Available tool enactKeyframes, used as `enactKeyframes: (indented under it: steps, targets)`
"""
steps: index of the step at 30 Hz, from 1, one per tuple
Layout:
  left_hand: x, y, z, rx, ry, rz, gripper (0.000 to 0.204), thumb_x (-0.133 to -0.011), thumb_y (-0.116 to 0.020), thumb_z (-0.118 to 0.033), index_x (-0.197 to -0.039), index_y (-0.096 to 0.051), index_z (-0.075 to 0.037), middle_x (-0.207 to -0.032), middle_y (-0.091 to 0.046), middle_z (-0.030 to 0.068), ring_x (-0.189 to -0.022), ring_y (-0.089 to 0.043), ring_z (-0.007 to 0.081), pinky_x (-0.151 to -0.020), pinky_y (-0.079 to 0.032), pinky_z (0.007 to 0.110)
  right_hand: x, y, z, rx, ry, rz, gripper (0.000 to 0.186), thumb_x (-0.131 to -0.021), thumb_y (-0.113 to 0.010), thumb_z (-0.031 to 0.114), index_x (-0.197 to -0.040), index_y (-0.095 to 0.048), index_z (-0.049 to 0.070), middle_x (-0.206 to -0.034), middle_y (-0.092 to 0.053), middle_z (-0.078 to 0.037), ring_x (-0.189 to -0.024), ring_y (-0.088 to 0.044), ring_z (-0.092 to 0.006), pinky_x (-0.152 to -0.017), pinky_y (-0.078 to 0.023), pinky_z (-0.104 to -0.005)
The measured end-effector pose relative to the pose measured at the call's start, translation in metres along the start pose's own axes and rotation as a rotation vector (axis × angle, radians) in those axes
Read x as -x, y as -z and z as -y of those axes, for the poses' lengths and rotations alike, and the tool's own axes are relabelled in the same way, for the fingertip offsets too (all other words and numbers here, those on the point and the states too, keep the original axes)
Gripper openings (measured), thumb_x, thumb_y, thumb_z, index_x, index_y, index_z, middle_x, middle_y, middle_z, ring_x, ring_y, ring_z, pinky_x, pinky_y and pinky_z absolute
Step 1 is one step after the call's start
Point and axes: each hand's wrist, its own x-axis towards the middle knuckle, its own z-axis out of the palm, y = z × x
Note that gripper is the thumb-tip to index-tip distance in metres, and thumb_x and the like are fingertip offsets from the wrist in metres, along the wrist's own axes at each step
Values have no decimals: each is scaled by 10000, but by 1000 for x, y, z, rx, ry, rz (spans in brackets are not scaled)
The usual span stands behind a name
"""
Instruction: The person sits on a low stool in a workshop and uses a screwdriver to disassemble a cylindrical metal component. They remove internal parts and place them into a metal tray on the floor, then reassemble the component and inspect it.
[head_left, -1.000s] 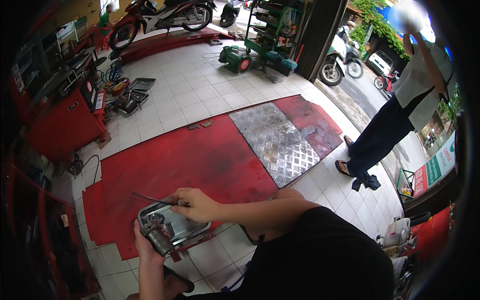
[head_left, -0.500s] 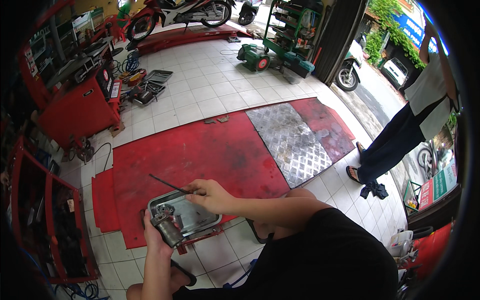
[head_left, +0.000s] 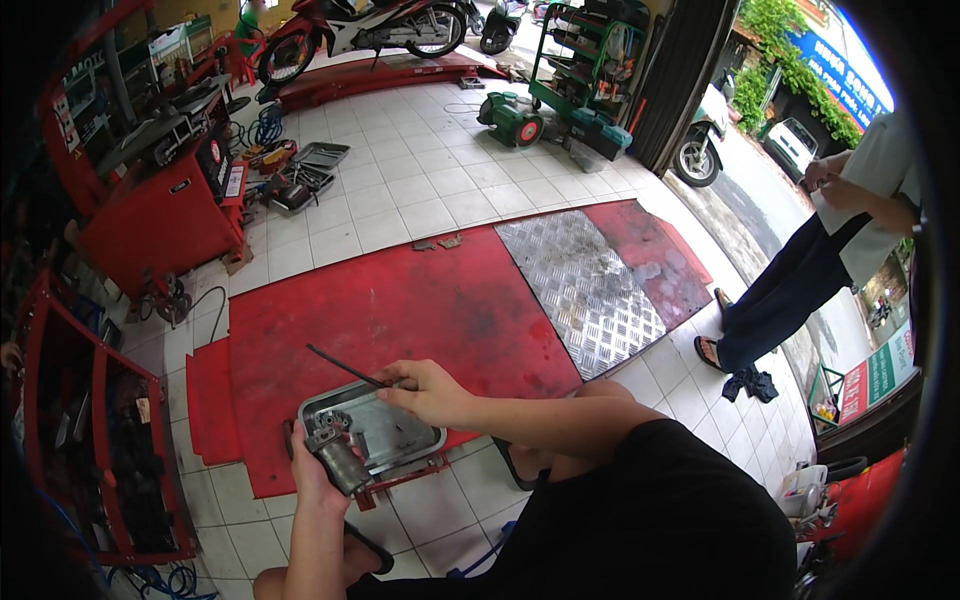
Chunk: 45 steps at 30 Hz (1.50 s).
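Observation:
My left hand (head_left: 308,478) is wrapped round a grey, cylindrical metal part (head_left: 346,468) with a more intricate end at its upper left. The part is tilted over the near left side of a shallow metal tray (head_left: 402,432). Small dark pieces lie in the tray, too small to name. Above the tray's far edge, my right hand (head_left: 425,390) pinches a thin, dark, rod-like tool (head_left: 335,360). Its free end points to the far left, apart from the metal part. The end inside my fingers is hidden.
The tray rests on the near edge of a red lift platform (head_left: 390,310) with a checkered metal plate (head_left: 575,285). A red shelf rack (head_left: 95,430) stands at left. On the right, a person (head_left: 790,290) stands near a black bag (head_left: 748,384). Farther off are a green compressor (head_left: 512,120) and a motorcycle (head_left: 370,35).
The standing person at right has lowered their raised arms to chest height, hands together. My hands keep their hold on the metal part and the rod-like tool, almost unmoved.

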Motion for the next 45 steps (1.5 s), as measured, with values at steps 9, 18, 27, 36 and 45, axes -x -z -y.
enactKeyframes:
  steps: [9, 18, 27, 36, 45]
  targets:
    - [2, 1, -1, 8, 1, -5, 616, -991, -401, -611, -970, -642, -45, -772, -628, 88, -630, -597, 240, -593, -518, 380, 0, -3, 1, -1, -32, -4, 386, -972, -637, 183, -1295, -579, -21, -790, -610, -17, -662, -502, -80, -580, -414, -269]
    - [-2, 3, -2, -6, 23, -9, 631, -986, -384, -635, -952, -635, -57, -784, -616, 90, -636, -585, 252, -598, -503, 412, 4, -1, 8, -17, -135, 7, 392, -959, -650, 171, -1290, -585, -30, -1007, -696, -104, -866, -616, -129, -727, -485, -283]
    - [-2, 5, -1, -4, 8, 5, 639, -987, -375, -632, -958, -633, -47, -787, -616, 92, -636, -589, 254, -605, -507, 417, 4, 0, 6, -34, -138, 22, 371, -960, -647, 170, -1283, -594, -5, -888, -672, -46, -704, -531, -82, -619, -431, -256]
    - [-1, 6, -2, 4, 12, 7, 636, -988, -380, -630, -985, -635, -47, -801, -617, 98, -651, -592, 255, -607, -510, 409, 2, -3, 5, -68, -134, 0, 420, -956, -661, 179, -1313, -572, -24, -778, -588, 2, -661, -486, -65, -578, -409, -242]
    - [-1, 4, -2, -4, 17, 13, 646, -984, -377, -639, -967, -635, -46, -793, -617, 100, -647, -586, 261, -612, -505, 418, 4, -2, 8, -90, -148, -1, 394, -965, -644, 141, -1309, -571, -36, -717, -534, 24, -621, -445, -56, -533, -358, -241]
